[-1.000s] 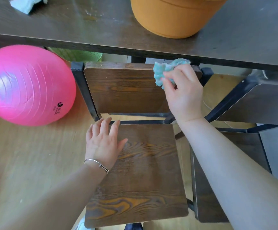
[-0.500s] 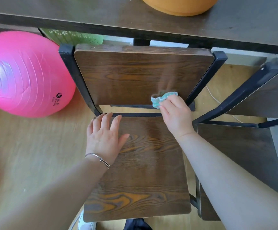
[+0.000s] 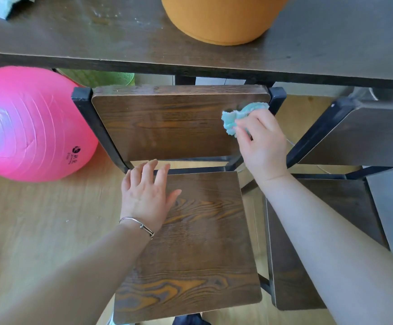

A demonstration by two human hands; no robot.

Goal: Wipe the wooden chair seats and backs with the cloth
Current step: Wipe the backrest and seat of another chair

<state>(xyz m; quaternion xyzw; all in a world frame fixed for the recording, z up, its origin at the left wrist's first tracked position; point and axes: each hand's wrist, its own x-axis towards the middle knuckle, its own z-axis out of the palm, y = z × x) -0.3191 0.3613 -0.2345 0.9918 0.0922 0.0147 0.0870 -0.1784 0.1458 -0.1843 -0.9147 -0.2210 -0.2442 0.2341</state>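
A wooden chair with a black metal frame stands in front of me, its seat [image 3: 197, 249] below and its back [image 3: 167, 123] above. My right hand [image 3: 261, 141] grips a crumpled light-blue cloth [image 3: 235, 118] and presses it against the right side of the chair back, near the top. My left hand [image 3: 146, 195] lies flat with spread fingers on the seat's far left corner. A second wooden chair [image 3: 319, 231] stands to the right, partly hidden by my right forearm.
A dark table [image 3: 97, 38] runs across the top with an orange round container [image 3: 223, 19] and a pale cloth [image 3: 0, 5] on it. A pink exercise ball [image 3: 26, 123] rests on the wooden floor at left. A green object [image 3: 101, 77] sits under the table.
My right hand with the cloth went down the chair back to its lower edge, then back up to the upper right. My left hand stayed on the seat.
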